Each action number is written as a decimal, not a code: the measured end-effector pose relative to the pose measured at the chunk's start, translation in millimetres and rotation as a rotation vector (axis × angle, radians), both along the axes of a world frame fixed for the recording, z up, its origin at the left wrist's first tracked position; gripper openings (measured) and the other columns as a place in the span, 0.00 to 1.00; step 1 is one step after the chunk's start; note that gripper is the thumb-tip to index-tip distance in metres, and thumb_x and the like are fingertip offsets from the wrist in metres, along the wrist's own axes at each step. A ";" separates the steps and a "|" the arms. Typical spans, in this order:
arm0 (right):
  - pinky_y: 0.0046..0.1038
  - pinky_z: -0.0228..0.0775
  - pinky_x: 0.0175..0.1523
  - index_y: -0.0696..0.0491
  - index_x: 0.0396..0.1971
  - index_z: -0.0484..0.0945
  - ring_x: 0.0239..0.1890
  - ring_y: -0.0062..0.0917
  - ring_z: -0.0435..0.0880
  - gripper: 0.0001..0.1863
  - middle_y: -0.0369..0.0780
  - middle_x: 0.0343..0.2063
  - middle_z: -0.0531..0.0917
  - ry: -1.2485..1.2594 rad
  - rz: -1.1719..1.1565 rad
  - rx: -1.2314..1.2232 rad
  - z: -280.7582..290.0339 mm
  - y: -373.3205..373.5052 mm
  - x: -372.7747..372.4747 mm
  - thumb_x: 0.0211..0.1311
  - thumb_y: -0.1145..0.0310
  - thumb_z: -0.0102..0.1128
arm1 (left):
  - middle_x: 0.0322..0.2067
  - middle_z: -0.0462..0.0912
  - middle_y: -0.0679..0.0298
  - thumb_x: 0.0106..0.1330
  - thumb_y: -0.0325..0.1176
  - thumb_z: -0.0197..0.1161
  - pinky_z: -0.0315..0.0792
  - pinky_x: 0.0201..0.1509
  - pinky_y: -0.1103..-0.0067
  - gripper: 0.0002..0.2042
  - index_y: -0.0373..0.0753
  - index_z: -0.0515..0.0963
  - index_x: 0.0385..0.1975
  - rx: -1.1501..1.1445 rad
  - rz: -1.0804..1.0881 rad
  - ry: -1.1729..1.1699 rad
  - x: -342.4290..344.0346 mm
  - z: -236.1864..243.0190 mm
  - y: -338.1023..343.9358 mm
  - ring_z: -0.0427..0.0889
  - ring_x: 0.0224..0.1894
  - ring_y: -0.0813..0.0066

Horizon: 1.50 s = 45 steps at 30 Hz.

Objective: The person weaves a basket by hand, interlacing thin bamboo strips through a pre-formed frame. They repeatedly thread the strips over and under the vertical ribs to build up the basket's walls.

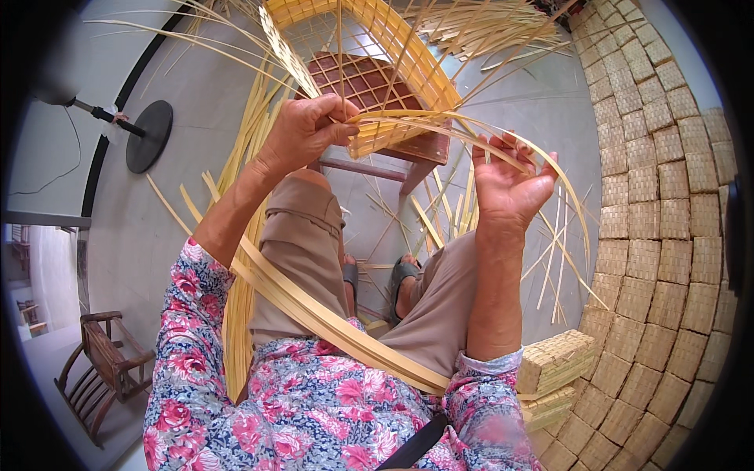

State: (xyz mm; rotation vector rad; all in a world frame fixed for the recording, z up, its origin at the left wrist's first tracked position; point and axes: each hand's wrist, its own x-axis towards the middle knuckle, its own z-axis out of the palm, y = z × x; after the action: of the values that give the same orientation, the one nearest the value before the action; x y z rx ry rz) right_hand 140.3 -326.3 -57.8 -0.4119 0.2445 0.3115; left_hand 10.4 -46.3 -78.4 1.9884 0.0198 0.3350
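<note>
- Grey floor (192,114) all round, littered with loose splints; ranks of woven straw-coloured blocks (660,212) along my right side, a loose splint bundle (495,27) beyond.
- Yellow woven basket (436,82) straight ahead past my knees, far end cut off by the view's edge. Long axis seems to run away from me, leaning a little left; uncut splints fan out from its upper part.
- Dark red stool (424,149) under the basket, between me and the far floor.
- Flat splints (330,314) lie slantwise over my lap, upper left to lower right.
- Left hand (302,133) is the nearer one: thumb and forefinger pinched together on the basket's near corner, the weave lying just ahead and to the right of the fingertips.
- Right hand (509,184) stands off to the right of that corner, apart from the basket, palm up, fingers half curled round a pale strip; how firm the grip, I cannot tell.
- Pale strip (448,128) spans the gap, long axis left to right, dipping toward the right hand. I judge this line from corner to right palm matters most.
- Thin outer strip (585,239) arches past my right fingertips, then bends down toward me.
</note>
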 end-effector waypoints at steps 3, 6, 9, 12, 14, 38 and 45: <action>0.52 0.59 0.64 0.54 0.27 0.77 0.45 0.37 0.75 0.29 0.44 0.34 0.82 -0.149 0.133 0.159 -5.0 -8.7 -0.8 0.74 0.44 0.41 | 0.30 0.85 0.69 0.69 0.25 0.67 0.79 0.34 0.88 0.07 0.31 0.82 0.43 0.018 0.028 0.018 -1.1 8.6 -3.7 0.83 0.31 0.88; 0.49 0.58 0.66 0.57 0.37 0.82 0.46 0.36 0.75 0.33 0.44 0.35 0.82 -0.173 0.205 0.235 1.6 -11.5 0.3 0.73 0.40 0.40 | 0.29 0.85 0.69 0.69 0.26 0.67 0.79 0.34 0.88 0.07 0.32 0.82 0.43 0.055 0.035 0.007 -1.7 7.5 -2.8 0.83 0.31 0.88; 0.42 0.61 0.67 0.57 0.68 0.67 0.52 0.36 0.77 0.42 0.50 0.51 0.81 -0.389 0.245 0.102 5.8 -9.6 -0.1 0.72 0.34 0.42 | 0.28 0.85 0.69 0.69 0.25 0.66 0.79 0.33 0.88 0.07 0.32 0.82 0.44 0.071 0.010 -0.033 -2.1 2.5 -0.6 0.84 0.30 0.88; 0.33 0.65 0.64 0.52 0.78 0.48 0.61 0.32 0.75 0.50 0.48 0.64 0.75 -0.834 0.088 -0.581 21.9 4.4 -12.8 0.69 0.32 0.49 | 0.26 0.86 0.68 0.68 0.25 0.67 0.79 0.31 0.87 0.07 0.33 0.81 0.44 0.178 -0.042 -0.024 -4.5 3.1 7.3 0.85 0.28 0.86; 0.30 0.65 0.63 0.54 0.77 0.48 0.61 0.32 0.75 0.53 0.49 0.65 0.72 -1.123 0.089 -0.822 11.1 3.2 -14.0 0.66 0.29 0.49 | 0.26 0.86 0.67 0.68 0.26 0.67 0.80 0.29 0.86 0.08 0.34 0.81 0.44 0.333 -0.095 0.023 -6.6 6.6 16.8 0.86 0.26 0.84; 0.26 0.81 0.54 0.56 0.46 0.83 0.43 0.22 0.86 0.08 0.37 0.39 0.86 -0.547 0.304 -0.415 -105.1 64.0 2.0 0.70 0.71 0.63 | 0.27 0.84 0.66 0.67 0.22 0.66 0.82 0.33 0.83 0.12 0.36 0.78 0.49 0.412 -0.192 0.131 -46.3 5.0 82.2 0.85 0.27 0.83; 0.28 0.84 0.52 0.56 0.47 0.81 0.43 0.25 0.87 0.09 0.39 0.41 0.86 -0.473 0.314 -0.380 -113.3 68.3 3.3 0.72 0.70 0.61 | 0.40 0.86 0.65 0.63 0.23 0.71 0.81 0.37 0.83 0.22 0.40 0.76 0.57 0.348 0.160 -0.114 -61.5 -4.6 59.4 0.85 0.34 0.80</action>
State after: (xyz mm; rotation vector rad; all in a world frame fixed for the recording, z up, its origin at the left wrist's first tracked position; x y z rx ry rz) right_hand 143.6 -258.0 -171.1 -0.8875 -0.2333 0.4660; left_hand -51.0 13.1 -83.0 2.3144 0.0517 0.5875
